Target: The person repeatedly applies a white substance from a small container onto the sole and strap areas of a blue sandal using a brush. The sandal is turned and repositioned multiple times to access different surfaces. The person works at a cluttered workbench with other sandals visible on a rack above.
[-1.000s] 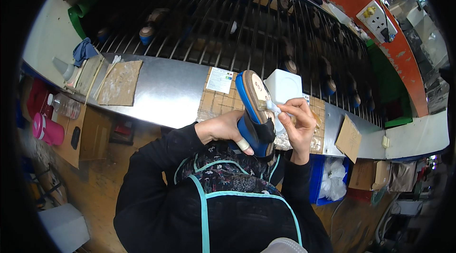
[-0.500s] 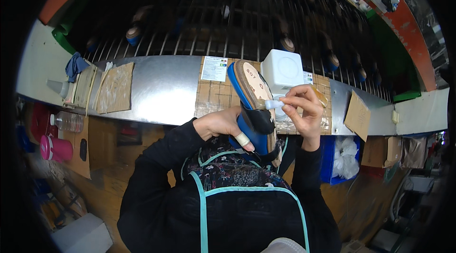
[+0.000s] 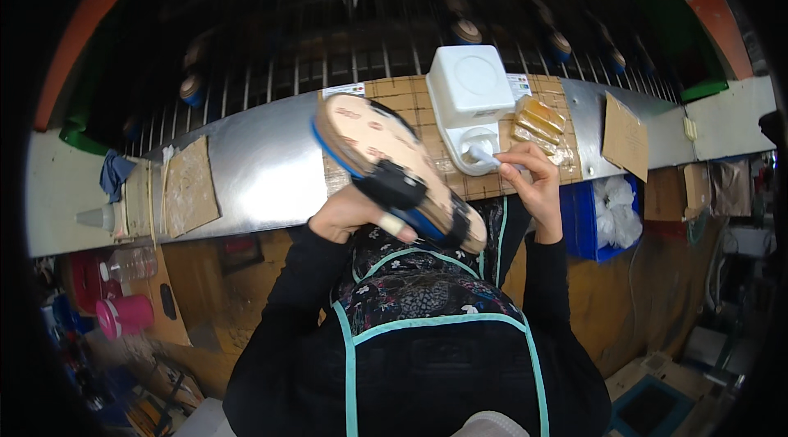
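My left hand (image 3: 346, 214) grips a half-made shoe (image 3: 369, 137) on a blue last, its pale tan sole side turned up and a black strap wrapped across it. The shoe slants from upper left to lower right and is slightly blurred. A pale wrap covers part of my left thumb. Between thumb and fingertips, my right hand (image 3: 535, 184) pinches the light handle of a small brush (image 3: 486, 157). The brush's end is down in the round cup at the front of a white plastic dispenser (image 3: 469, 82); its tip is hidden there.
Amber blocks in clear wrap (image 3: 539, 120) lie right of the dispenser on a cardboard mat (image 3: 410, 92). Cardboard pieces lie at both sides of the metal bench (image 3: 271, 162). Behind runs a rack of metal rods (image 3: 328, 68) carrying more shoes. A blue bin (image 3: 581, 228) holds plastic bags.
My right hand has moved the brush from the shoe's edge down into the dispenser's cup. My left hand has swung the shoe to the left and tilted it. The whole view has shifted.
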Demonstrator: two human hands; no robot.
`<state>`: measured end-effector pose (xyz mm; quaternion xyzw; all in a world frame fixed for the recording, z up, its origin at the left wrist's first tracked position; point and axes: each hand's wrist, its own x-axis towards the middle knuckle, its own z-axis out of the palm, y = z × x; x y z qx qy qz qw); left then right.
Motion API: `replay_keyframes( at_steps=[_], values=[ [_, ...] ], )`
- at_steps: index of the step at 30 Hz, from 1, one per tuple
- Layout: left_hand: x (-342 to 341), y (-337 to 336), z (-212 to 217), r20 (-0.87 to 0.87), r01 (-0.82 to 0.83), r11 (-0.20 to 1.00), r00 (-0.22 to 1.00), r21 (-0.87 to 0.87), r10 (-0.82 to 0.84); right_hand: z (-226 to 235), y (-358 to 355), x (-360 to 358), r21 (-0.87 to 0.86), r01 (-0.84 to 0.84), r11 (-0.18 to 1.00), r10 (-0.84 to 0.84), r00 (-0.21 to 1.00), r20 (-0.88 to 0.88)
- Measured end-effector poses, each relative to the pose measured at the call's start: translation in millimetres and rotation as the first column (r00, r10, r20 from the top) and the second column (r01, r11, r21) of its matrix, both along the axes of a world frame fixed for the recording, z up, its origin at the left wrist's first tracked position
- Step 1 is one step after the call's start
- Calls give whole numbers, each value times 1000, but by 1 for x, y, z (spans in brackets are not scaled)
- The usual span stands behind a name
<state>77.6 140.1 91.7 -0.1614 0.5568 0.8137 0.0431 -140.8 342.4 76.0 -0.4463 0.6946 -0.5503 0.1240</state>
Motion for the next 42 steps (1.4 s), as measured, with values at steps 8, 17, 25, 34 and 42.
replay_keyframes(
  at_steps=[8, 17, 25, 34, 42],
  values=[
    [15, -20, -22, -394, -70, 570, 654, 818, 646, -28, 26, 2, 201, 503, 841, -299, 740, -602],
    [16, -58, -20, -529, 232, 690, 810, 686, 254, -18, 21, -4, 226, 437, 870, -136, 654, -744],
    [20, -38, -39, -236, -204, 586, 775, 784, 586, -47, 36, -21, 415, 71, 907, -243, 893, 378],
    [-15, -2, -21, -58, -462, 835, 865, 299, 499, -3, -2, 16, 41, 270, 962, -261, 954, -149],
    [-22, 9, -10, -231, -335, 929, 902, 158, 365, 60, -34, 62, -113, 183, 977, -208, 934, -291]
  ],
)
